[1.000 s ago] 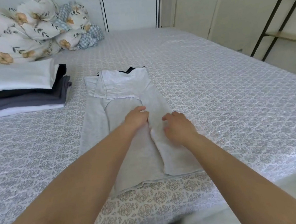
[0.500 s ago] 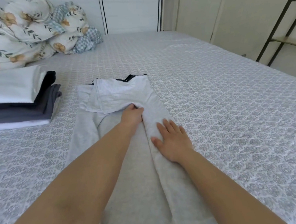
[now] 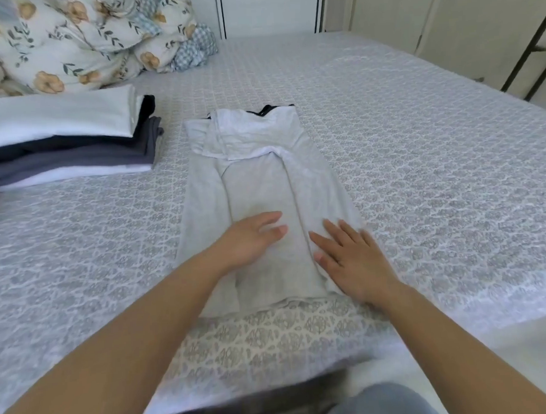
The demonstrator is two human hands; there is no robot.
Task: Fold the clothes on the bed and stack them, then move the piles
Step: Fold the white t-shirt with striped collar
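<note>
A light grey shirt (image 3: 257,182) lies flat in the middle of the bed, its sides folded inward into a long strip, a black collar edge showing at its far end. My left hand (image 3: 251,240) rests flat on the lower middle of the shirt, fingers straight. My right hand (image 3: 351,256) lies flat on the shirt's right fold near the hem, fingers spread. A pile of folded clothes (image 3: 63,139), white on top over black, grey and white layers, sits on the bed to the left.
The patterned grey bed cover (image 3: 423,172) stretches wide to the right and far side. A floral duvet and pillows (image 3: 89,39) are bunched at the far left. A dark metal rack (image 3: 539,40) stands beyond the bed's right edge. The bed's near edge is just below the shirt.
Both hands have slid down the shirt toward the hem. My left hand left the area by the folded sleeves and now lies flat. The view has pulled back.
</note>
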